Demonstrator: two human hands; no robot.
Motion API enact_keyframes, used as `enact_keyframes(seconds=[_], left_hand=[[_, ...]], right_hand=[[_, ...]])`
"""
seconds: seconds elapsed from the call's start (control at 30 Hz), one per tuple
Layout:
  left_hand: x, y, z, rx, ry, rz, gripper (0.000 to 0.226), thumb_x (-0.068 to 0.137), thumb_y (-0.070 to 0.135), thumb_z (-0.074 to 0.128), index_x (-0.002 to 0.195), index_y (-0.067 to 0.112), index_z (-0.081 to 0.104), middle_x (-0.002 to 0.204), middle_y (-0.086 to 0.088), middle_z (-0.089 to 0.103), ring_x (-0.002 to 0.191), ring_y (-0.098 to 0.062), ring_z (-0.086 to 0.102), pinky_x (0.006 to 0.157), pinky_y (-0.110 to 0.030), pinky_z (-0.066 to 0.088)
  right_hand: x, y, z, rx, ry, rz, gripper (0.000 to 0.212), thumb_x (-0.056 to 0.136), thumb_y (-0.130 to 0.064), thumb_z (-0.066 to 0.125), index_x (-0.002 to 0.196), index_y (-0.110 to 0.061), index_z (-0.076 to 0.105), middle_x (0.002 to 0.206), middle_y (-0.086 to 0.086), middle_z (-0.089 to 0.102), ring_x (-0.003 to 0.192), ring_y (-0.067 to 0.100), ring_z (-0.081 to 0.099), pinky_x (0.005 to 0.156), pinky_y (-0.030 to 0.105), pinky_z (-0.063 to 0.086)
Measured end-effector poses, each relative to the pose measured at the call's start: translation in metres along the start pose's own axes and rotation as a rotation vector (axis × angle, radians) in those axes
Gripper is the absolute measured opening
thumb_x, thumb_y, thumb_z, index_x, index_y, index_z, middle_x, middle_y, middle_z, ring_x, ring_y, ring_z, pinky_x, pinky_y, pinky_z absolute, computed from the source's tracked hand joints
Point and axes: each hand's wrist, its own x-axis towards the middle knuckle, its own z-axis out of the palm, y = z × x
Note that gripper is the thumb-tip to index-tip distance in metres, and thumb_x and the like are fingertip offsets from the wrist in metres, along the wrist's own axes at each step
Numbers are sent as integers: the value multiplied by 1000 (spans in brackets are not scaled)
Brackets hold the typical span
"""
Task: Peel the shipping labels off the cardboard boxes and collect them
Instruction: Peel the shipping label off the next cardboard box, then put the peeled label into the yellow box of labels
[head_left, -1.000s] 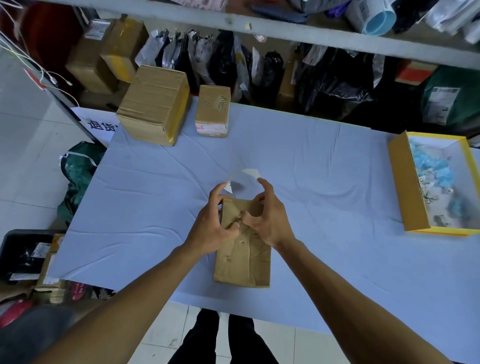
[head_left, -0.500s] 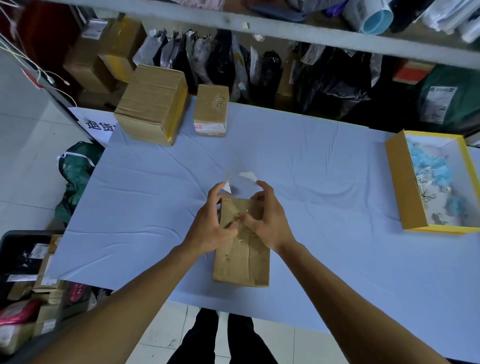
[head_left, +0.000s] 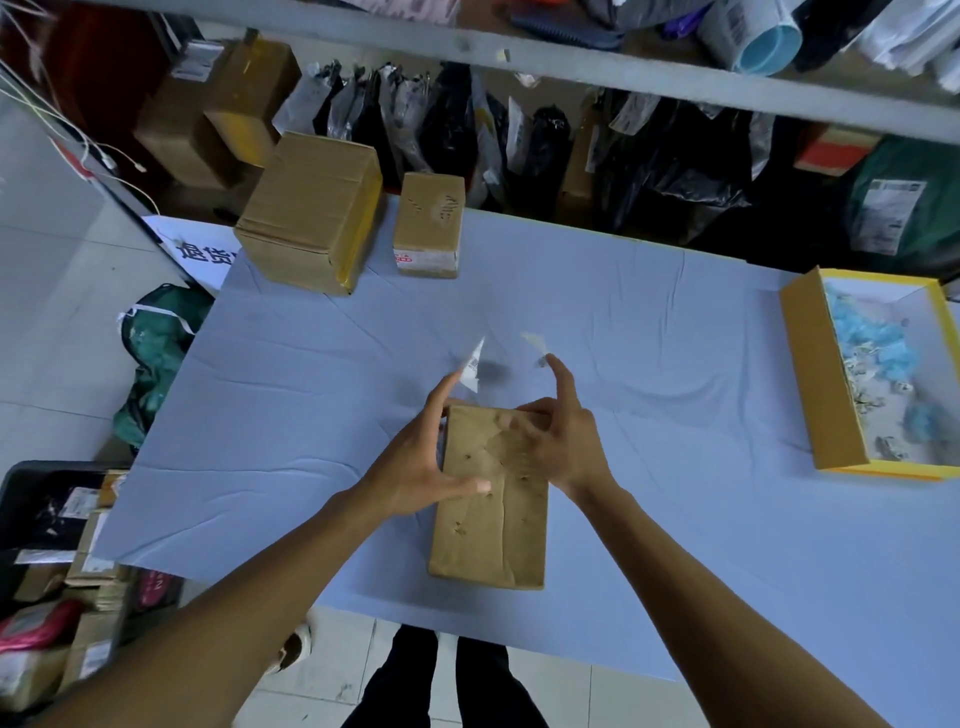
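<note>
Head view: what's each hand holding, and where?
Left hand steadies the box at its far left edge. Right hand seems to pull clear tape off its far end; exact grip blurred.

Soft, even, bluish light falls on the blue-clothed desk (head_left: 649, 364), with no glare on it. A small dark shadow lies on the cloth just beyond the brown cardboard box (head_left: 491, 499). The right hand (head_left: 558, 434) and the label scrap (head_left: 474, 370) near it are smeared by motion blur. Behind the desk the parcel shelf (head_left: 571, 67) is dim and bows with wide-angle distortion; the frame's edges look soft.
</note>
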Motion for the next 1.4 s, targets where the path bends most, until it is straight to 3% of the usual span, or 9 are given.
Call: enact_keyframes(seconds=[0.17, 0.33, 0.43, 0.63, 0.8, 0.9, 1.03, 1.13, 1.4], left_hand=[[37, 22, -6, -64, 324, -44, 95, 78, 32, 80, 151, 33, 19, 83, 3, 72, 85, -11, 67, 90, -39, 54], [-4, 15, -19, 59, -49, 81, 144, 54, 47, 93, 150, 45, -15, 158, 12, 22, 145, 1, 22, 111, -16, 26], [-27, 7, -8, 288, -164, 139, 154, 44, 49, 95, 147, 48, -20, 156, 30, -13, 146, 8, -3, 115, -13, 13], [-2, 9, -4, 115, 48, 147, 131, 50, 43, 94, 150, 44, 11, 123, 11, 47, 116, -6, 51, 100, -33, 47], [24, 24, 1, 137, 286, 132, 105, 67, 31, 86, 150, 35, 22, 85, 7, 59, 82, -11, 61, 81, -37, 54], [8, 18, -1, 76, 195, 135, 121, 64, 42, 88, 152, 41, 5, 135, 5, 51, 125, -9, 49, 105, -31, 45], [-39, 5, 9, 367, -104, 190, 156, 40, 67, 87, 143, 47, -29, 158, 10, -27, 147, -4, -19, 117, -18, 3], [-38, 1, 16, 390, -94, 200, 159, 37, 70, 87, 140, 51, -33, 158, 7, -31, 147, -7, -22, 121, -30, 7], [-6, 9, 13, 256, 50, 172, 144, 43, 52, 93, 151, 44, -1, 150, 13, 9, 143, -6, 13, 114, -33, 28]], right_hand=[[15, -9, 5, 41, 206, 79, 51, 98, -39, 48, 144, -31, 28, 81, -4, 73, 81, 10, 69, 81, 32, 55], [-29, -1, -14, 92, -205, -38, 134, 60, -50, 86, 147, -48, -16, 148, -7, 34, 134, 5, 36, 100, 16, 35], [-40, 5, -7, -78, -314, -106, 149, 46, -52, 92, 144, -52, -21, 153, -22, 5, 143, 6, 15, 111, 28, 29], [-28, -3, 1, -132, -102, -77, 116, 67, -54, 81, 147, -51, -3, 119, -8, 51, 103, 13, 53, 80, 30, 49], [-5, -5, 6, -222, 178, -74, 75, 95, -40, 54, 151, -36, 5, 63, -1, 63, 57, 14, 61, 63, 42, 54], [-16, 5, -14, -66, 95, -95, 94, 90, -43, 63, 152, -35, -6, 110, -2, 68, 99, 11, 65, 81, 25, 52], [-59, 24, -30, -72, -325, -154, 147, 53, -53, 90, 146, -43, -24, 161, -16, -11, 148, 1, -3, 117, 28, 16], [-67, 33, -17, -170, -361, -221, 155, 47, -49, 93, 146, -39, -26, 155, -10, -33, 144, 2, -24, 116, 27, 8], [-23, 19, -7, -91, -68, -194, 126, 57, -55, 86, 149, -47, 0, 126, -4, 35, 116, 15, 36, 91, 27, 39]])
